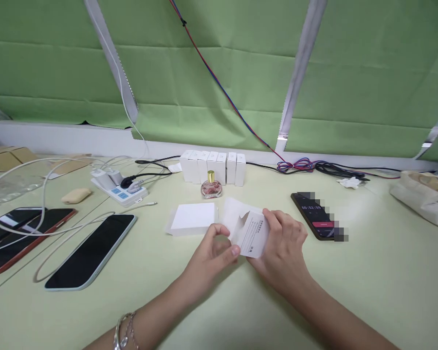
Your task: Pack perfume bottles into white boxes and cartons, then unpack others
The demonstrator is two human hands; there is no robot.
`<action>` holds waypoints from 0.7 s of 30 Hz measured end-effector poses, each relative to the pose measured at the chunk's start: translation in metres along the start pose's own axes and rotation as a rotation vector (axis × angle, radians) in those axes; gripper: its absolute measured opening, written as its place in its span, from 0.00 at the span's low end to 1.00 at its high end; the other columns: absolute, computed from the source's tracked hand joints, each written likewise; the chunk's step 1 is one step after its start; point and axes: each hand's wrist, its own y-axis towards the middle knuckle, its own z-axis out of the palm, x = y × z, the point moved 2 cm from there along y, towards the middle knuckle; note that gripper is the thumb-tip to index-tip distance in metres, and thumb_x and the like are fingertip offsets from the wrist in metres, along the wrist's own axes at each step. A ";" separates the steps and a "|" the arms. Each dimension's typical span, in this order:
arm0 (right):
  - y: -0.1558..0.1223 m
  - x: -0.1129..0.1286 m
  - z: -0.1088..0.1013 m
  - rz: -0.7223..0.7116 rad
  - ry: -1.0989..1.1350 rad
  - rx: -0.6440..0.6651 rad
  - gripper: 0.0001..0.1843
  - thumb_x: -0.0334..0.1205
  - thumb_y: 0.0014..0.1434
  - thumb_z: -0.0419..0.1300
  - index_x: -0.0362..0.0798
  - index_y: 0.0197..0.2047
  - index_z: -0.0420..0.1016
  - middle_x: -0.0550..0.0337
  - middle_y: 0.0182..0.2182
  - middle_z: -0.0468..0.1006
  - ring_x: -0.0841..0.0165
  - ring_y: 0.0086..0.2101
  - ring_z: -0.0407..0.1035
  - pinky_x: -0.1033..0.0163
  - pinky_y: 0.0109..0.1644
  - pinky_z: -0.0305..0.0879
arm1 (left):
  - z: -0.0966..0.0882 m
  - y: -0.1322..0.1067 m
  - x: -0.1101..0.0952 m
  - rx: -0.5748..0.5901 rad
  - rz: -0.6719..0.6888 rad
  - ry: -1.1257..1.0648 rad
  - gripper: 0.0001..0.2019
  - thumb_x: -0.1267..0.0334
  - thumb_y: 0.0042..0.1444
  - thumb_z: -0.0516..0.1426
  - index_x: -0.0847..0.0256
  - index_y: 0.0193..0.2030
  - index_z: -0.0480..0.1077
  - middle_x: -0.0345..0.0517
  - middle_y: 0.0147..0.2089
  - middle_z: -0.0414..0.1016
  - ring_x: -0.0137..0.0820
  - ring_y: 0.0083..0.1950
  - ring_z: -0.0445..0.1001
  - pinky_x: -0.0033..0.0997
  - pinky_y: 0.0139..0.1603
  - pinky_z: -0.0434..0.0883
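Observation:
Above the table in front of me is a small white carton [257,236] with printed text, tilted, its left end looking unfolded. My right hand [282,248] grips it along the right side. At the left end, my left hand [213,253] has curled fingers and its thumb against the carton's lower left edge. A pale, see-through sheet [229,210] shows behind the carton; I cannot tell if it is attached. Left of it lies a flat white box or stack [193,216]. Beyond stands a pink glass perfume bottle [211,189] with a gold cap.
Several upright white cartons [204,163] stand in a row at the back. To the right lies a phone [312,216] showing a timer. On the left are another phone [91,253], a power strip [122,192], loose cables and an earphone case [76,196].

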 end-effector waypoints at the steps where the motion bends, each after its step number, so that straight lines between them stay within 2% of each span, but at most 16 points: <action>1: 0.000 0.000 0.000 0.003 0.044 0.049 0.38 0.47 0.52 0.56 0.42 0.60 0.44 0.38 0.49 0.61 0.47 0.49 0.56 0.40 0.50 0.49 | 0.001 0.001 0.001 0.012 -0.029 -0.146 0.12 0.58 0.56 0.55 0.55 0.38 0.52 0.40 0.37 0.67 0.29 0.36 0.70 0.31 0.35 0.69; 3: 0.004 -0.003 -0.003 0.024 0.167 0.195 0.39 0.53 0.50 0.58 0.44 0.59 0.48 0.39 0.51 0.61 0.47 0.50 0.56 0.41 0.51 0.51 | 0.001 0.002 0.002 -0.015 -0.100 -0.324 0.16 0.60 0.54 0.57 0.54 0.37 0.50 0.38 0.38 0.67 0.27 0.35 0.71 0.30 0.35 0.68; 5: 0.010 -0.010 -0.009 0.101 0.302 0.367 0.35 0.56 0.51 0.55 0.46 0.57 0.53 0.43 0.53 0.63 0.49 0.51 0.57 0.43 0.51 0.53 | -0.002 0.003 0.001 -0.057 -0.109 -0.344 0.16 0.61 0.53 0.58 0.54 0.38 0.50 0.38 0.39 0.66 0.27 0.35 0.72 0.30 0.35 0.68; 7: 0.018 -0.021 -0.017 0.228 0.423 0.480 0.28 0.55 0.57 0.49 0.49 0.56 0.57 0.47 0.51 0.67 0.53 0.51 0.60 0.45 0.52 0.56 | -0.005 0.003 0.001 -0.062 -0.093 -0.310 0.16 0.61 0.53 0.58 0.55 0.39 0.51 0.38 0.39 0.66 0.27 0.36 0.72 0.30 0.36 0.69; 9: 0.025 -0.031 -0.022 0.337 0.580 0.581 0.22 0.54 0.60 0.45 0.51 0.52 0.62 0.51 0.47 0.72 0.57 0.46 0.65 0.49 0.48 0.61 | -0.006 0.003 0.001 -0.063 -0.064 -0.271 0.16 0.61 0.53 0.58 0.55 0.40 0.53 0.38 0.40 0.64 0.26 0.37 0.71 0.30 0.37 0.69; 11: 0.027 -0.037 -0.023 0.412 0.765 0.680 0.19 0.55 0.59 0.48 0.51 0.45 0.65 0.56 0.40 0.75 0.61 0.39 0.70 0.56 0.40 0.66 | -0.005 0.003 0.001 -0.063 -0.045 -0.251 0.15 0.61 0.53 0.58 0.55 0.40 0.53 0.39 0.40 0.64 0.27 0.38 0.71 0.30 0.37 0.69; 13: 0.026 -0.039 -0.020 0.473 0.901 0.729 0.18 0.55 0.55 0.54 0.50 0.39 0.66 0.59 0.35 0.76 0.64 0.33 0.71 0.61 0.34 0.67 | -0.004 0.002 0.001 -0.062 -0.048 -0.258 0.16 0.60 0.54 0.57 0.55 0.42 0.52 0.39 0.40 0.65 0.28 0.38 0.72 0.31 0.38 0.70; 16: 0.022 -0.040 -0.011 0.557 0.977 0.718 0.18 0.54 0.52 0.59 0.48 0.36 0.66 0.58 0.33 0.76 0.63 0.32 0.72 0.61 0.32 0.67 | -0.002 0.002 -0.003 -0.086 -0.059 -0.286 0.20 0.60 0.53 0.57 0.53 0.48 0.51 0.40 0.39 0.68 0.29 0.38 0.73 0.33 0.39 0.70; 19: 0.018 -0.037 -0.003 0.617 1.135 0.737 0.19 0.52 0.52 0.60 0.46 0.41 0.67 0.54 0.38 0.77 0.61 0.35 0.73 0.59 0.36 0.68 | -0.004 0.002 -0.008 -0.108 -0.106 -0.286 0.28 0.58 0.52 0.59 0.55 0.55 0.48 0.39 0.35 0.72 0.30 0.36 0.74 0.35 0.40 0.70; 21: 0.016 -0.033 -0.002 0.618 1.303 0.831 0.21 0.50 0.51 0.61 0.46 0.44 0.68 0.53 0.40 0.76 0.61 0.37 0.73 0.58 0.39 0.68 | -0.006 0.003 -0.010 -0.133 -0.150 -0.284 0.31 0.56 0.52 0.59 0.58 0.58 0.48 0.39 0.31 0.73 0.31 0.35 0.74 0.35 0.41 0.69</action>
